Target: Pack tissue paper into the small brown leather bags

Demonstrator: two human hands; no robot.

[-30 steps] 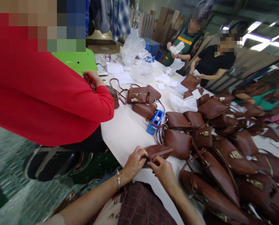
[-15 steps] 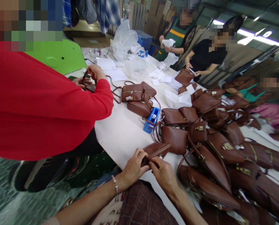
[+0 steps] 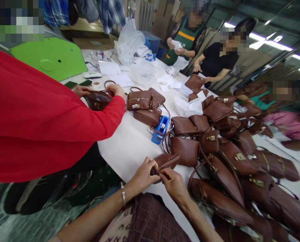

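Observation:
Near the table's front edge, a small brown bag [image 3: 167,161] is pinched between my two hands. My left hand [image 3: 146,173] grips its near end, fingers and thumb pressed together. Beside it, my right hand [image 3: 172,183] pinches the same end, fingertips almost touching the left ones. The exact part between the fingers is hidden. Just behind the held bag lies a square brown bag [image 3: 185,151], and a blue tape dispenser [image 3: 160,130] stands farther back to the left.
Many brown bags [image 3: 233,158] are piled on the white table [image 3: 117,148] to the right. At the left, a person in a red sleeve [image 3: 89,117] handles another brown bag [image 3: 98,100]. More people stand across the table, near papers and plastic bags [image 3: 129,42].
The person in red has lowered a bag, and its opening now shows. Across the table, a person's hand has moved off the item it held. My hands keep their grip, barely moved.

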